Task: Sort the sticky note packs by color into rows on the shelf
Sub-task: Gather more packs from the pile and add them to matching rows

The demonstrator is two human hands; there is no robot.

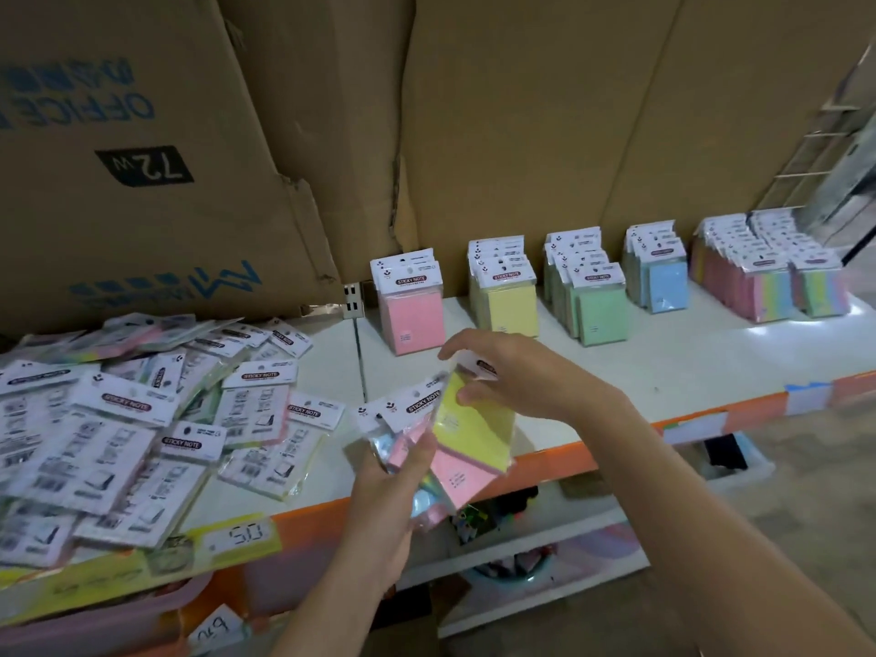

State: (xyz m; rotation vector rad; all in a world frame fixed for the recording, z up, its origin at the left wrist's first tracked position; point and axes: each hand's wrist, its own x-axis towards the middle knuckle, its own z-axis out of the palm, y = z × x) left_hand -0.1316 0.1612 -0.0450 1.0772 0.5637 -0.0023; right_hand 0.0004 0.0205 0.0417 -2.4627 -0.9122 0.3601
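My left hand (388, 495) grips a small bundle of sticky note packs (429, 448), pink and pale blue ones showing. My right hand (516, 372) pinches the white header of a yellow pack (479, 429) at the top of that bundle. On the white shelf (673, 353) stand sorted rows: pink packs (412, 310), yellow packs (507, 296), green packs (592, 301), blue packs (661, 277) and multicolour packs (768, 277). A loose pile of unsorted packs (132, 429) lies on the shelf to the left.
Large cardboard boxes (426, 111) stand behind the shelf. The shelf's orange front edge (559, 457) carries price labels. A lower shelf (535, 552) holds assorted goods. A wire rack (815, 154) leans at the far right.
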